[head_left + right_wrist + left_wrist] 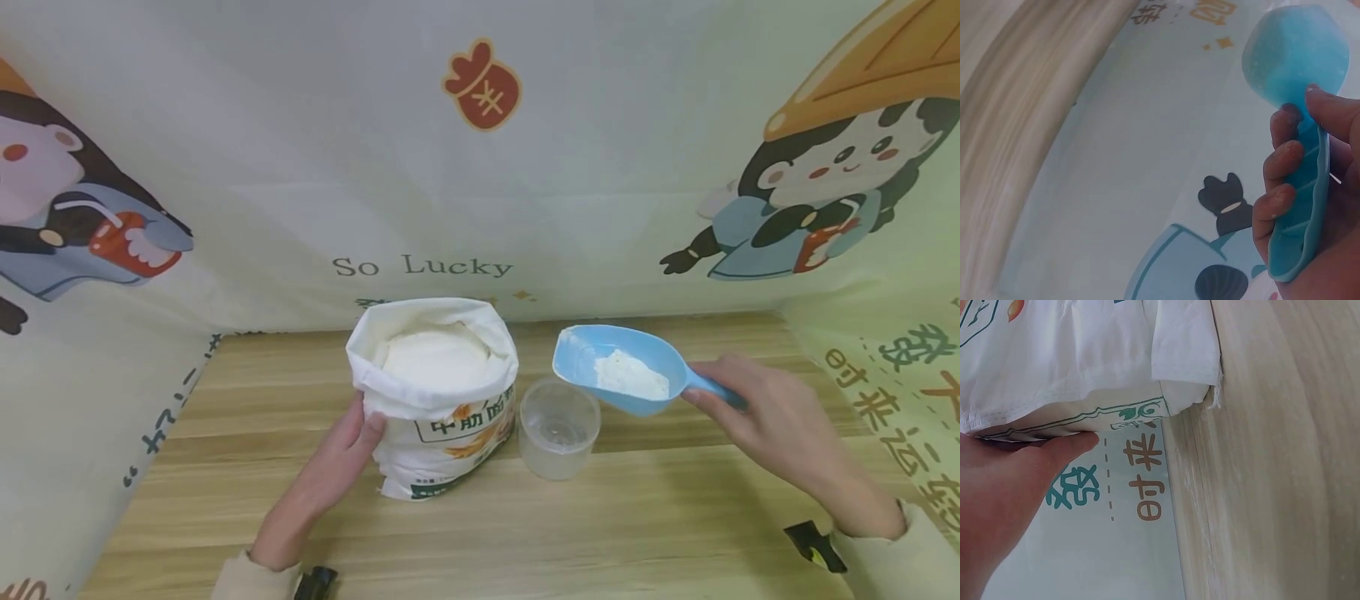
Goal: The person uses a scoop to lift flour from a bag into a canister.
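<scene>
Head view shows flour (632, 375) — right wrist, handle (1307, 200) (ribbed).

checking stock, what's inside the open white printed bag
Loose white powder shows inside the open white printed bag, below its folded rim. That surface and the bag's walls hide whatever lies deeper.

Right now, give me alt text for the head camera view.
A right hand holds a blue scoop of white powder near a clear container; the left hand touches an open bag of white powder. Behind the wood-grain table is a backdrop printed "So Lucky".
</scene>
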A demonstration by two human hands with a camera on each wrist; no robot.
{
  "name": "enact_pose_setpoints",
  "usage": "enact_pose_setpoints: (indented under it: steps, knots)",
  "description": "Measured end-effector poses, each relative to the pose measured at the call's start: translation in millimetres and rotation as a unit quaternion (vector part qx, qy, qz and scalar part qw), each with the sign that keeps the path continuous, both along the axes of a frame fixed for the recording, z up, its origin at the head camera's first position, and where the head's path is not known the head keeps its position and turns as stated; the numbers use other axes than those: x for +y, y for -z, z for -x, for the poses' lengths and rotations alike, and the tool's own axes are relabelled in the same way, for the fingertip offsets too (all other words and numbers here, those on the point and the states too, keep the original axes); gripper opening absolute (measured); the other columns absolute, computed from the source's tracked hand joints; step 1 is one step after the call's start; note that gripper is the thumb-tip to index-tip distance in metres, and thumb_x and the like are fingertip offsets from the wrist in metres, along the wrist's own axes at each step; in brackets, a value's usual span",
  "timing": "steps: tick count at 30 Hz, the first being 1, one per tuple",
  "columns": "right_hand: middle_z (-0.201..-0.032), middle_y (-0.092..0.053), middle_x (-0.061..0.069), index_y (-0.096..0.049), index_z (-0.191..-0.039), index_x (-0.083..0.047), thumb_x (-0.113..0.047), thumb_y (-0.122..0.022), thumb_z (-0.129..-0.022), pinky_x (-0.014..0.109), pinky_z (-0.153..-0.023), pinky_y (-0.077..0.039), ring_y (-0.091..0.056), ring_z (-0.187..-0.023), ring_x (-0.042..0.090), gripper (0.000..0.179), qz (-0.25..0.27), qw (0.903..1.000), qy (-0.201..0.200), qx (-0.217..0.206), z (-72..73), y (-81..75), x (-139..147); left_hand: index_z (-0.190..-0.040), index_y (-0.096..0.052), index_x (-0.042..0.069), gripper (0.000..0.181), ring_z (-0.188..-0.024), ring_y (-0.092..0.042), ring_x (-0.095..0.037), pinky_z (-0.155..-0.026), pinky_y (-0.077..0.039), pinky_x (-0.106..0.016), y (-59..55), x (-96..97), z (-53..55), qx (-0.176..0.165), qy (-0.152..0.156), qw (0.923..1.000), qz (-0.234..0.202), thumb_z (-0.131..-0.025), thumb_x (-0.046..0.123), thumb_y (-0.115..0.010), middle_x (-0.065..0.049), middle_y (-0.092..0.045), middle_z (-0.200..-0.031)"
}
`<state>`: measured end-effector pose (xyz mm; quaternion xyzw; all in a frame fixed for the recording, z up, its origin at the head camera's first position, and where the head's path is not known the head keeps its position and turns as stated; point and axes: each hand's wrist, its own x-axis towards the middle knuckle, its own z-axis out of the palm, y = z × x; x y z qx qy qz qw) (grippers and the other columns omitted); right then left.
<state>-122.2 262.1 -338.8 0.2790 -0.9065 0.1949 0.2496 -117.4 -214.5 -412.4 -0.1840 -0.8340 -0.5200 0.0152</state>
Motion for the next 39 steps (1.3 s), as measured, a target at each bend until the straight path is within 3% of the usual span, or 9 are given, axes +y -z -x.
enact_pose_setpoints:
  steps: [4, 10, 18, 24, 26, 28, 29, 33, 39]
  knots:
    - [-0.091, -0.075, 0.000, -0.078, -0.111, -0.009, -0.020, -0.082, -0.088, 0.023, -0.049, -0.039, -0.049, -0.063, 0.000, 0.026, -0.025, 0.9996, -0.008, 0.005, -1.1, 1.8, 7, -0.167, -0.014, 0.015, 0.057, -0.150, -0.027, -0.041, -0.117, -0.025, -0.067, 0.9, 0.0, 0.2, 0.000, -0.001, 1.0000, 0.003, -0.115, 0.027, -0.033, -0.020, -0.027, -0.167]
    - [-0.101, -0.077, 0.005, -0.078, -0.111, -0.011, -0.038, -0.074, -0.095, 0.025, -0.048, -0.043, -0.065, -0.065, 0.013, 0.031, -0.070, 0.9974, -0.010, 0.018, -1.1, 4.0, 12, -0.166, -0.015, 0.011, 0.057, -0.148, -0.029, -0.042, -0.117, -0.026, -0.066, 2.2, -0.5, -0.4, -0.001, -0.007, 1.0000, 0.004, -0.115, 0.029, -0.033, -0.022, -0.030, -0.165]
    - [-0.098, -0.075, 0.000, -0.078, -0.112, -0.012, -0.045, -0.068, -0.099, 0.023, -0.045, -0.039, -0.067, -0.067, 0.015, 0.037, -0.131, 0.9913, 0.002, 0.000, -0.3, -0.8, 11, -0.166, -0.016, 0.009, 0.057, -0.148, -0.031, -0.044, -0.117, -0.026, -0.066, 2.8, 0.2, -1.1, -0.004, -0.012, 0.9999, 0.001, -0.115, 0.027, -0.033, -0.024, -0.032, -0.163]
    - [-0.093, -0.072, -0.003, -0.078, -0.110, -0.011, -0.057, -0.049, -0.105, 0.024, -0.046, -0.041, -0.065, -0.066, 0.014, 0.055, -0.160, 0.9869, -0.013, 0.007, 2.1, -8.5, 8, -0.167, -0.014, 0.011, 0.058, -0.148, -0.031, -0.045, -0.116, -0.026, -0.068, 3.1, 0.5, -1.5, -0.002, -0.013, 0.9999, 0.004, -0.115, 0.030, -0.032, -0.024, -0.031, -0.164]
    - [-0.089, -0.069, -0.006, -0.078, -0.110, -0.012, -0.056, -0.052, -0.104, 0.024, -0.044, -0.038, -0.062, -0.063, 0.011, 0.051, -0.172, 0.9849, -0.014, 0.009, 2.9, -12.1, 7, -0.167, -0.014, 0.011, 0.058, -0.147, -0.031, -0.046, -0.115, -0.027, -0.068, 3.2, 0.6, -1.7, -0.002, -0.012, 0.9999, 0.005, -0.115, 0.031, -0.032, -0.025, -0.031, -0.164]
    - [-0.085, -0.066, -0.008, -0.078, -0.109, -0.013, -0.046, -0.067, -0.099, 0.024, -0.044, -0.036, -0.057, -0.060, 0.008, 0.036, -0.184, 0.9828, -0.013, 0.006, 3.6, -16.8, 5, -0.166, -0.014, 0.010, 0.058, -0.147, -0.032, -0.047, -0.115, -0.027, -0.068, 3.2, 0.7, -2.0, -0.001, -0.013, 0.9999, 0.006, -0.115, 0.030, -0.032, -0.025, -0.031, -0.163]
    - [-0.083, -0.064, -0.010, -0.078, -0.108, -0.014, -0.046, -0.068, -0.098, 0.024, -0.043, -0.035, -0.055, -0.059, 0.007, 0.035, -0.189, 0.9818, -0.012, 0.003, 3.7, -19.4, 3, -0.166, -0.014, 0.011, 0.058, -0.147, -0.032, -0.047, -0.115, -0.027, -0.068, 3.2, 0.6, -2.1, -0.001, -0.013, 0.9999, 0.007, -0.115, 0.031, -0.032, -0.025, -0.031, -0.163]
    - [-0.079, -0.058, -0.012, -0.078, -0.105, -0.015, -0.024, -0.085, -0.083, 0.023, -0.045, -0.034, -0.045, -0.059, 0.003, 0.025, -0.204, 0.9788, -0.012, -0.006, 4.3, -30.4, -3, -0.166, -0.015, 0.011, 0.058, -0.147, -0.032, -0.048, -0.115, -0.027, -0.068, 2.4, 1.1, -2.9, -0.001, -0.013, 0.9999, 0.007, -0.115, 0.031, -0.032, -0.026, -0.031, -0.163]
    - [-0.076, -0.053, -0.014, -0.075, -0.098, -0.020, -0.023, -0.085, -0.085, 0.024, -0.045, -0.032, -0.041, -0.058, 0.005, 0.016, -0.224, 0.9743, -0.021, -0.009, 6.2, -41.5, -15, -0.166, -0.016, 0.008, 0.057, -0.147, -0.033, -0.047, -0.116, -0.027, -0.067, 0.4, 1.8, -3.6, 0.000, -0.013, 0.9999, 0.005, -0.115, 0.029, -0.033, -0.026, -0.033, -0.162]
